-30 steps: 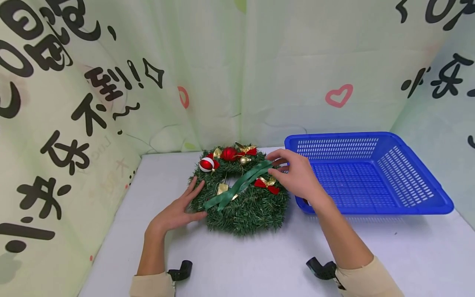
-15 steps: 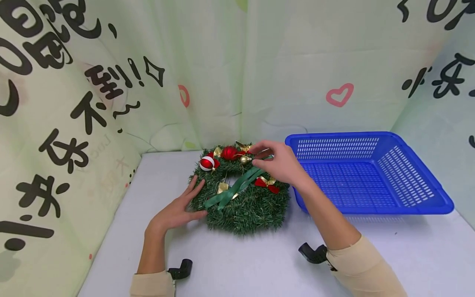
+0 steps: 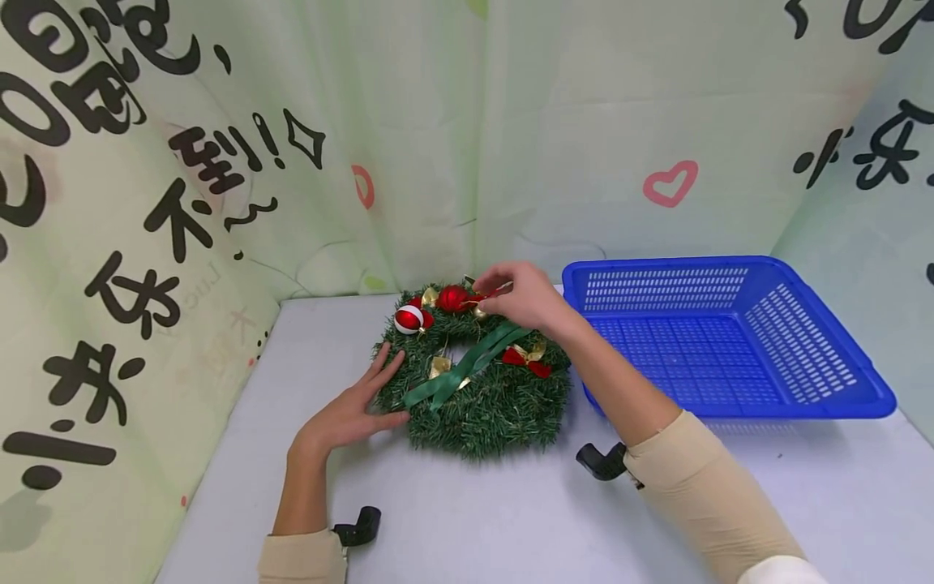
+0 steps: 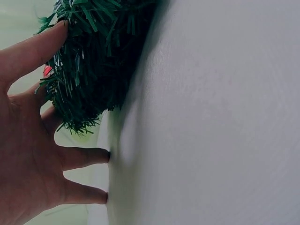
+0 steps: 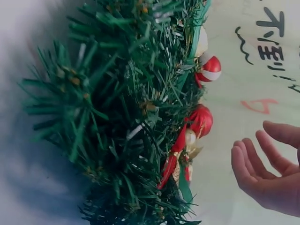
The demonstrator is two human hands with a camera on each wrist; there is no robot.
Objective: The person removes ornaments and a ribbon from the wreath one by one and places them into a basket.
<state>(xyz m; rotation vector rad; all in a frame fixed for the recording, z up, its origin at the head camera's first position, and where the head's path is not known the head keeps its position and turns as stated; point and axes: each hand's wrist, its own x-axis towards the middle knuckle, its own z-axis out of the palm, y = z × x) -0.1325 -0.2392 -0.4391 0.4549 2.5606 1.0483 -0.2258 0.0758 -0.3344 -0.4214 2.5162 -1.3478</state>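
Note:
A green Christmas wreath [image 3: 485, 422] lies on the white table, a green ribbon [image 3: 470, 362] running slantwise across its middle. Along its far side sit a red-and-white striped ball [image 3: 409, 319] and a red ball [image 3: 452, 298]; a red and gold bow [image 3: 536, 367] is on the right. My left hand [image 3: 350, 418] has its fingers spread against the wreath's left edge, two fingertips down at the table in the left wrist view. Over the far-side ornaments hovers my right hand [image 3: 525, 300]. Its fingers are loosely bent with nothing between them, apart from the wreath in the right wrist view.
A blue plastic basket [image 3: 730, 405] stands to the right of the wreath. Behind the table hangs a pale green curtain [image 3: 554, 146] with black lettering and pink hearts. Each sleeve has a black wrist mount [image 3: 601, 462] sticking out.
From the ribbon's upper right end, my right hand has moved left and farther back, over the ornaments. My left hand and the wreath have stayed in place.

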